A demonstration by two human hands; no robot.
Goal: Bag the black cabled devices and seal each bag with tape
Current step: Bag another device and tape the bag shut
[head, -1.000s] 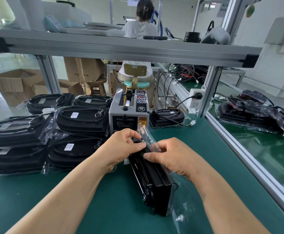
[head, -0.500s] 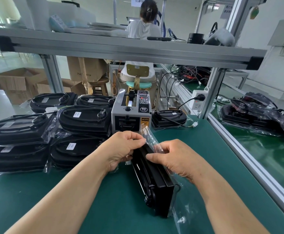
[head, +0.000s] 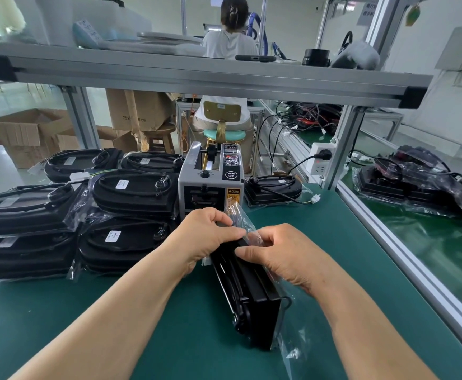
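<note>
A black cabled device [head: 254, 300] stands on its edge on the green mat, inside a clear plastic bag [head: 293, 325]. My left hand [head: 207, 237] pinches the bag's folded top flap [head: 238, 215] against the device's far end. My right hand [head: 282, 256] grips the bag and the device's top edge from the right. A grey tape dispenser [head: 210, 185] stands just beyond my hands. One unbagged black device [head: 273, 186] with a loose cable lies to the right of the dispenser.
Stacks of bagged black devices [head: 131, 193] fill the left of the mat. An aluminium frame post [head: 342, 149] with a power socket [head: 320, 160] stands at the right, more bagged devices [head: 422, 185] behind it. A shelf beam [head: 196, 75] runs overhead. A person sits beyond.
Both hands have stayed on the bag's flap at the device's far end; my left fingers have slid slightly right over the flap. The device has not moved.
</note>
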